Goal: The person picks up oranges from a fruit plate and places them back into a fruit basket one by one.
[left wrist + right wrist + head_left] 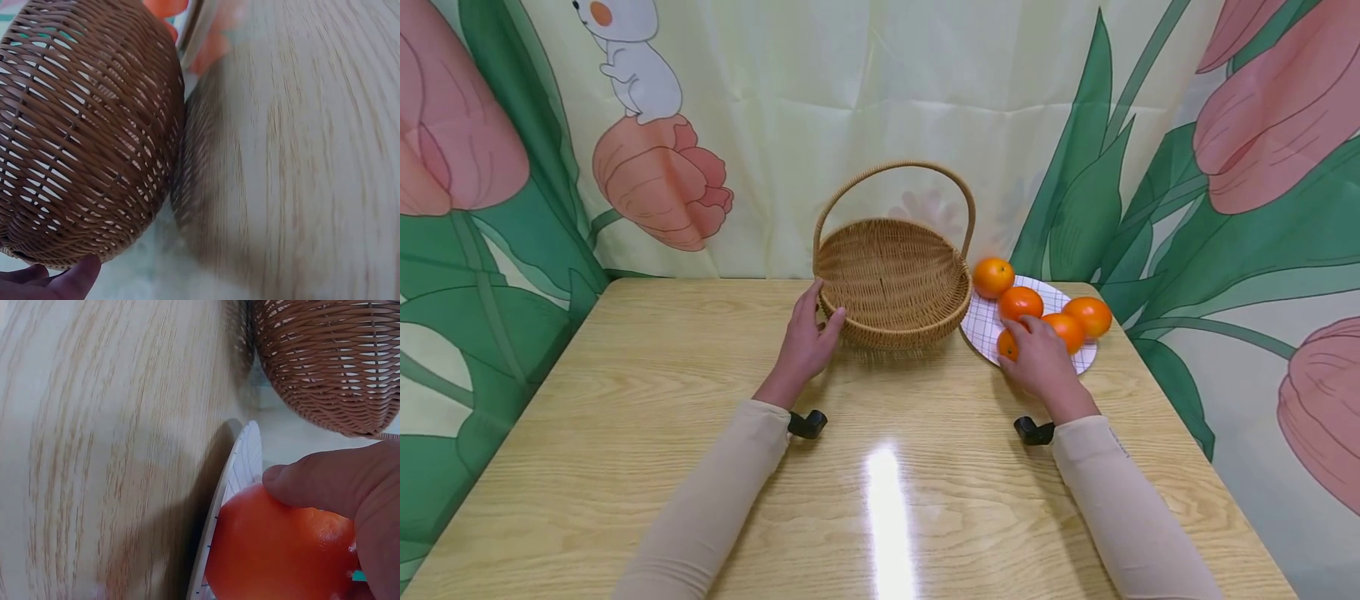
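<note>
A brown wicker basket (891, 337) with a tall arched handle stands at the back middle of the table, its inside showing bare weave. My left hand (801, 346) holds the basket's left rim, and the left wrist view shows fingertips (78, 278) against the weave. On the right lies a white checked plate (979, 327) bearing several oranges (1020, 303). Over its near side, my right hand (1045, 362) grips the nearest orange (281, 550), with the thumb (312, 481) pressed on its skin. The fingers on that orange's far side are mostly hidden.
The wooden table (662, 400) reaches back to a flower-printed curtain (775, 125). One orange (993, 277) sits at the plate's back edge, close to the basket's right side. Each wrist wears a small black camera (808, 424).
</note>
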The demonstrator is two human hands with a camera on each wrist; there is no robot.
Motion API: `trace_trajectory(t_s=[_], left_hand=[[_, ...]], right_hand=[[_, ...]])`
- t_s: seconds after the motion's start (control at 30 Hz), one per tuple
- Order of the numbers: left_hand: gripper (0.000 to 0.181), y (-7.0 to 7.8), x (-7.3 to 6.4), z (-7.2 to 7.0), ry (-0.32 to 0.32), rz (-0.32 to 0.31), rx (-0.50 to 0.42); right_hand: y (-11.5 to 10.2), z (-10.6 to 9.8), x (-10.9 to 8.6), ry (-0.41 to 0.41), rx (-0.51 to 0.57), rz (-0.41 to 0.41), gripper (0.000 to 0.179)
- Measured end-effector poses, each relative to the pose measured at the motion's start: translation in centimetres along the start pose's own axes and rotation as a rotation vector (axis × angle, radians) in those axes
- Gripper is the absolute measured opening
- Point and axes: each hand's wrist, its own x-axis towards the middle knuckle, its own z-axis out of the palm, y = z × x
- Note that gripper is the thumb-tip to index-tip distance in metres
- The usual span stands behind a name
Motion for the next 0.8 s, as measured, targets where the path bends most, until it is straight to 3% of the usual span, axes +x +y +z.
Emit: trace_trajectory(t_s=[0.2,0.6,0.8], left_hand=[[0.065,0.1,-0.2,0.2,0.008,-0.020,-0.097],[0.061,-0.1,0.1,0.5,0.034,-0.033,-0.176],[0.060,0.1,0.1,0.3,0.036,-0.065,-0.191]], right_hand=[[-0.2,-0.1,0.0,0.012,0.026,-0.004,0.067],[-1.2,-1.4,0.4,0.099,0.075,-0.040,0.063],[-1.9,-2.1,0.8,0.210,0.127,-0.082,0.062]])
